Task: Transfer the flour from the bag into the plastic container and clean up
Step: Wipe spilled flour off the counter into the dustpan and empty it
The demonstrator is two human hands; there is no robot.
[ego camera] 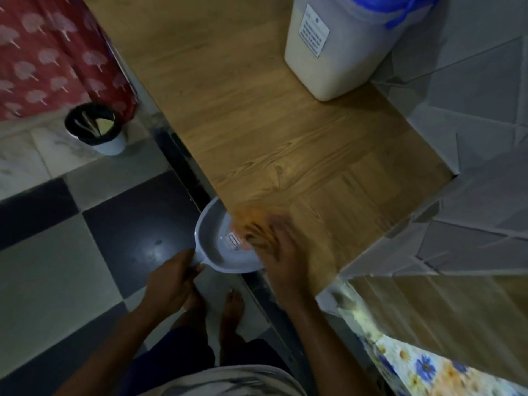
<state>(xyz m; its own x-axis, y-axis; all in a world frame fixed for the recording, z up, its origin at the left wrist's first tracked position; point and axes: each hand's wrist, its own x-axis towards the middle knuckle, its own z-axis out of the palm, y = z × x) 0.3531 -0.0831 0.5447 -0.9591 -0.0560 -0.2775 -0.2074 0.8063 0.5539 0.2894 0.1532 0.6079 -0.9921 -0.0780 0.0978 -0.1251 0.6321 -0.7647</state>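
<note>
A white dustpan (213, 247) is held just below the front edge of the wooden counter (257, 124), with my left hand (171, 278) shut on its handle. My right hand (274, 241) is blurred with motion, flat on the counter's edge right above the pan, fingers spread and holding nothing. A label shows inside the pan. The large white plastic container (334, 52) with a blue lid (385, 7) stands at the far end of the counter, filled with pale flour. No flour bag is visible.
A small black-lined waste bin (95, 128) stands on the floor to the left, beside a red patterned cloth (48, 52). Grey tiled wall (471, 115) borders the counter on the right. A floral surface (423, 364) lies at the lower right. My bare feet stand below the pan.
</note>
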